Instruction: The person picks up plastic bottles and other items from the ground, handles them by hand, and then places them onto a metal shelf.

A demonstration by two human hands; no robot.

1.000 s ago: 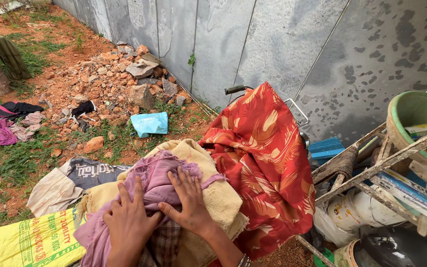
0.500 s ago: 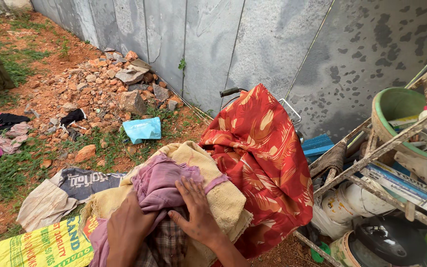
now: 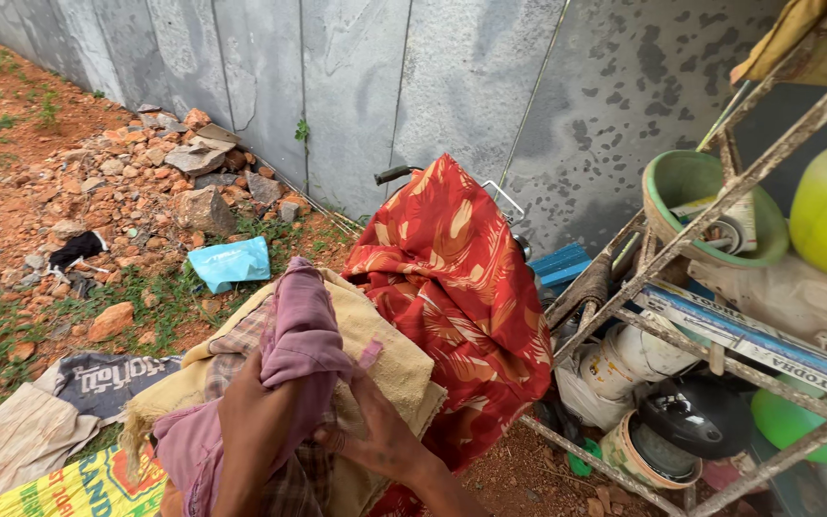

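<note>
Here left hand (image 3: 256, 421) bunching mauve cloth (image 3: 301, 330); yellow printed sack (image 3: 83, 486) below-left.

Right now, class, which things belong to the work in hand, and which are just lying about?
In hand:
left hand
right hand
mauve cloth
yellow towel
checked cloth

Lying about:
red cloth
blue bag
rubble
sacks
green basin

The red dirt ground (image 3: 40, 105) has patches of grass. On it lie a pile of broken stones (image 3: 174, 168), a light blue plastic bag (image 3: 232, 263) and a grey and white sack (image 3: 59, 407).
</note>
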